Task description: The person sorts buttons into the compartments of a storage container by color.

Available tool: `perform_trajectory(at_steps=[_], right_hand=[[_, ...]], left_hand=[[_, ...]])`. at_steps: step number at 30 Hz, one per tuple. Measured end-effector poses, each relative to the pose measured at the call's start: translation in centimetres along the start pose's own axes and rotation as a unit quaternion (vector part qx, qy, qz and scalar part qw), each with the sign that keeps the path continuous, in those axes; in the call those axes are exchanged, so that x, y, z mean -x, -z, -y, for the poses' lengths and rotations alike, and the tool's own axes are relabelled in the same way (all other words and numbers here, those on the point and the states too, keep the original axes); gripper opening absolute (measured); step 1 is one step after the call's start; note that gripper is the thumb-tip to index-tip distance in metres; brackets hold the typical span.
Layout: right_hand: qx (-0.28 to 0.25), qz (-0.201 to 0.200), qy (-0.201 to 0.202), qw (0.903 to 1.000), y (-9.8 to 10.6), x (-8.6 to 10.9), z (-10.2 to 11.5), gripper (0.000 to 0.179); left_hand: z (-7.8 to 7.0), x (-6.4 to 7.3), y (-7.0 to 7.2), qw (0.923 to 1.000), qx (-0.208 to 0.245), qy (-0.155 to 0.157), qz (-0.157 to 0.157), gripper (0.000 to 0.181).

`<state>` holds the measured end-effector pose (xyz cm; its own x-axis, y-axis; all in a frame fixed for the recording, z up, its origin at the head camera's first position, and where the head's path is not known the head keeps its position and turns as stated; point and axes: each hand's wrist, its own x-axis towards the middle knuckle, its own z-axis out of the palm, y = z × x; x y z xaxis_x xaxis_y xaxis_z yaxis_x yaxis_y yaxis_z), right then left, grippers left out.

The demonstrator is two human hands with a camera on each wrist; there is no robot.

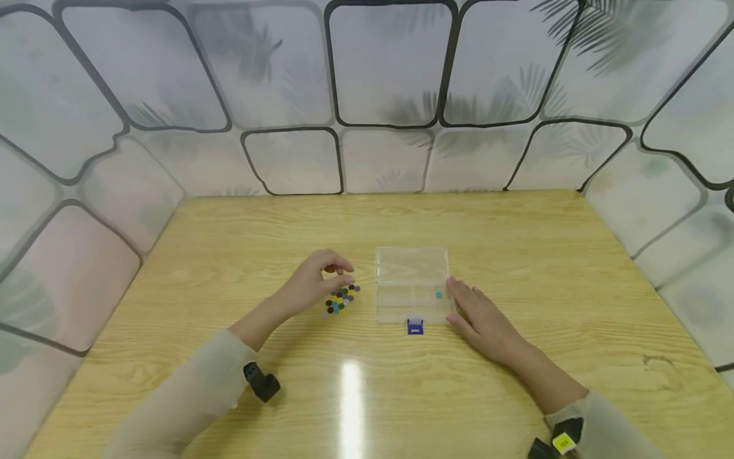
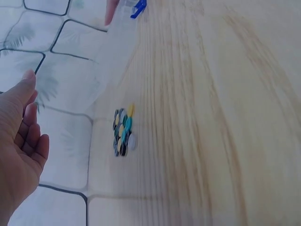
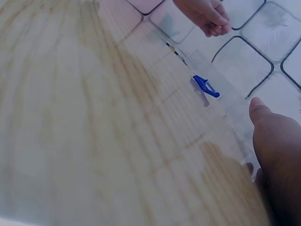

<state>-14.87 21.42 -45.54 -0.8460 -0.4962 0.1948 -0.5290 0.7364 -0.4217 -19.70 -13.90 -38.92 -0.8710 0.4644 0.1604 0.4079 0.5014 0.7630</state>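
Note:
A clear plastic compartment box (image 1: 395,312) lies with its lid (image 1: 411,264) folded back and a blue latch (image 1: 415,327) at its front. Inside, toward the right, sits a single turquoise round piece (image 1: 438,294). My right hand (image 1: 484,322) rests along the box's right side, fingers fairly straight, thumb near the front corner. Left of the box, my left hand (image 1: 315,280) is held over a cluster of small round pieces (image 2: 123,132) in black, yellow, turquoise, grey and white. Its thumb and index finger are apart, the other fingers loosely curled, and nothing shows between them.
The box and pieces are on a light wood-grain table (image 1: 487,229). Behind and at both sides stand pale panels (image 1: 392,64) with dark outlines and leaf prints. A bright light reflection lies on the table in front of the box.

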Motion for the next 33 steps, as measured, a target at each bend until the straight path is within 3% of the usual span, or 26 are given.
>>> perform_trajectory(at_steps=[6,17,24,33], right_hand=[[-0.001,-0.003,0.000,1.0000,0.1,-0.1,0.1,0.062],[-0.005,0.002,-0.005,1.0000,-0.3,0.0,0.2,0.062],[0.005,-0.005,-0.003,1.0000,-0.1,0.1,0.2,0.062],[0.010,0.004,-0.007,0.9999,0.1,0.0,0.2,0.062]], left_hand=[[0.2,0.9,1.4,0.9995,-0.010,0.008,-0.029,0.024],[1.5,3.1,2.7,0.9983,-0.005,0.039,-0.043,0.030],[2.2,3.7,2.6,0.9973,-0.002,0.056,-0.048,0.034],[3.4,4.6,1.0,0.9962,0.027,0.082,-0.011,0.024]])
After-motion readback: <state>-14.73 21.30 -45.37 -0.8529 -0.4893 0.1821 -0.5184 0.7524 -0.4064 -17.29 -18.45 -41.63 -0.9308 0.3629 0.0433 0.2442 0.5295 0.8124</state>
